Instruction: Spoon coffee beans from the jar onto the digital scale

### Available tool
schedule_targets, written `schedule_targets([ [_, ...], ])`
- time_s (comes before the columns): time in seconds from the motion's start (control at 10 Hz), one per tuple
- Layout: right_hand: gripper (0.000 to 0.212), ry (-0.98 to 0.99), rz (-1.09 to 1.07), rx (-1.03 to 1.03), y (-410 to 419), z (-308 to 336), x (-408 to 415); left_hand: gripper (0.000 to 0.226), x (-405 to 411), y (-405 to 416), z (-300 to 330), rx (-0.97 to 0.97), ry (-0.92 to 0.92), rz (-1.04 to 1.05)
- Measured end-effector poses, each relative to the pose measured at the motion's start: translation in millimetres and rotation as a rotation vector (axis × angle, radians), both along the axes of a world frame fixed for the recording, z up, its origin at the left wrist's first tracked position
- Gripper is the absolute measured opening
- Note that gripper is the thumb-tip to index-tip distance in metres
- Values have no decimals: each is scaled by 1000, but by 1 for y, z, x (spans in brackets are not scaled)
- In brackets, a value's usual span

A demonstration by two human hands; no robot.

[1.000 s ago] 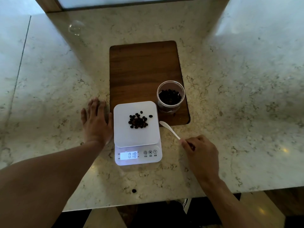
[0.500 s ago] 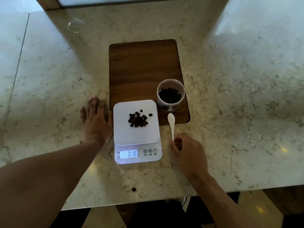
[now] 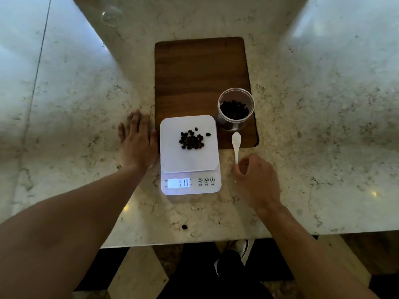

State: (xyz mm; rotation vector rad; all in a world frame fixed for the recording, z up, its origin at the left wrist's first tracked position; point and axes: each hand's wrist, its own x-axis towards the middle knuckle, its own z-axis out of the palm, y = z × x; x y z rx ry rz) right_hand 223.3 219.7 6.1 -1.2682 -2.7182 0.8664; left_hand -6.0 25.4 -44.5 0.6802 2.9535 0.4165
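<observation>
A white digital scale (image 3: 170, 160) sits near the counter's front, its display reading 0.18. A small heap of coffee beans (image 3: 191, 140) lies on its platform. Behind and to the right, a clear open jar (image 3: 235, 110) with beans stands on a dark wooden board (image 3: 198, 78). My right hand (image 3: 257, 180) grips the handle of a white spoon (image 3: 236, 141), whose empty bowl points toward the jar. My left hand (image 3: 138, 141) lies flat on the counter, fingers together, touching the scale's left side.
One stray bean (image 3: 184, 227) lies on the marble counter (image 3: 323, 126) near its front edge. A clear round glass object (image 3: 111, 15) sits at the far left. Below the counter edge my legs and a shoe show.
My right hand swung the spoon from pointing up-left toward the scale to pointing straight ahead at the jar, and moved slightly left. My left hand, the scale and its reading stayed as they were.
</observation>
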Motion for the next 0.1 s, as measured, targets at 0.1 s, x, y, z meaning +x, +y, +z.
schedule_targets([
  [0.1,20,-16,-2,31,5,5,-4,59,-2,0,0,46,-34,-3],
])
